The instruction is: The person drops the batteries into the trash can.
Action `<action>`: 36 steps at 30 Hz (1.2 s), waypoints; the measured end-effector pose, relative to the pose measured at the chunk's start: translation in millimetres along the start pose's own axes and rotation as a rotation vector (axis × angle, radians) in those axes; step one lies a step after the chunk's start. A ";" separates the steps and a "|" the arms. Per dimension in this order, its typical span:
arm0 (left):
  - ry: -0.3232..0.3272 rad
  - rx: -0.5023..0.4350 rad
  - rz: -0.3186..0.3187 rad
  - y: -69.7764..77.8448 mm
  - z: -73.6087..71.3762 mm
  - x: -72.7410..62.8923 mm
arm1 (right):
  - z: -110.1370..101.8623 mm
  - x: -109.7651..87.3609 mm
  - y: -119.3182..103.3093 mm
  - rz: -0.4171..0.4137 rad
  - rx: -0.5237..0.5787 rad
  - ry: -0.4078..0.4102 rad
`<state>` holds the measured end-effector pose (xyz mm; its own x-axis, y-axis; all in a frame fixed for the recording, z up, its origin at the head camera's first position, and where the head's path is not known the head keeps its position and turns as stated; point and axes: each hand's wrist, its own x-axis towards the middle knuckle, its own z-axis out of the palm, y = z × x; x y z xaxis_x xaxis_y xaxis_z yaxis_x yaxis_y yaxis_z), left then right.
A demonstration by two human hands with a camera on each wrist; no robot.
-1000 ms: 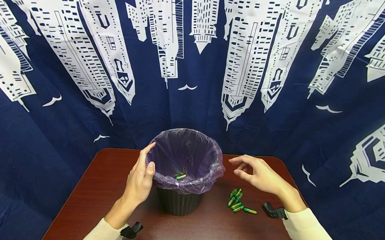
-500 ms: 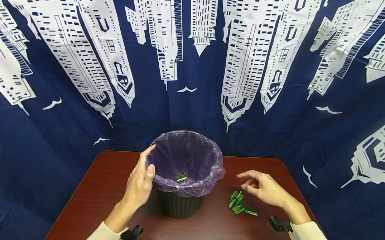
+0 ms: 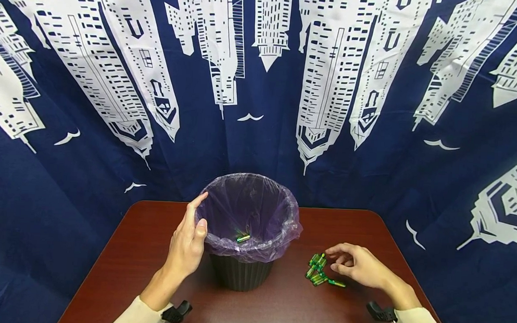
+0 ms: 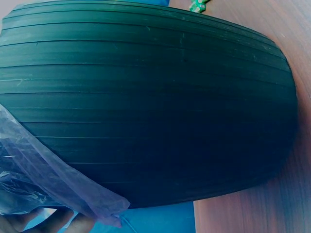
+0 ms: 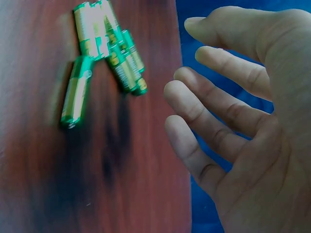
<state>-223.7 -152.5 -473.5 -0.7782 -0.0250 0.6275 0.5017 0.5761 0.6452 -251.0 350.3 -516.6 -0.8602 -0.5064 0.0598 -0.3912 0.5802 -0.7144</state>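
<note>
L hand (image 3: 186,245) rests against outer side of the bin (image 3: 240,274), fingers extended, thumb spread apart from them. R hand (image 3: 360,266) is empty, fingers loosely bent w/ gaps btwn, just beside the pile of batteries (image 3: 320,266) on the table (image 3: 287,307), R of the bin. Purple bag (image 3: 276,248) lines the bin; at least 1 battery (image 3: 243,238) shows inside. Blue cloth (image 3: 259,147) w/ white bldg print hangs behind.

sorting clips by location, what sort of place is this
Probably a staged indoor filming spot: a navy cloth with upside-down skyline prints hangs right behind the wood-grain table, and two black wrist-worn devices are in view.
</note>
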 end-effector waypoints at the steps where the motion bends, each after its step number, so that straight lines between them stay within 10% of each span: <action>1: 0.000 -0.001 0.001 0.1 -0.2 0.2 | 0.9 -1.3 2.2 0.007 0.000 -0.006; 36: 0.005 -0.007 0.007 -0.7 -0.7 2.9 | 30.3 -21.9 39.3 0.011 -0.056 -0.030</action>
<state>-226.1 -153.6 -471.8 -0.7730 -0.0248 0.6339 0.5098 0.5705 0.6439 -237.6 364.9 -567.1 -0.8546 -0.5184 0.0303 -0.4002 0.6203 -0.6746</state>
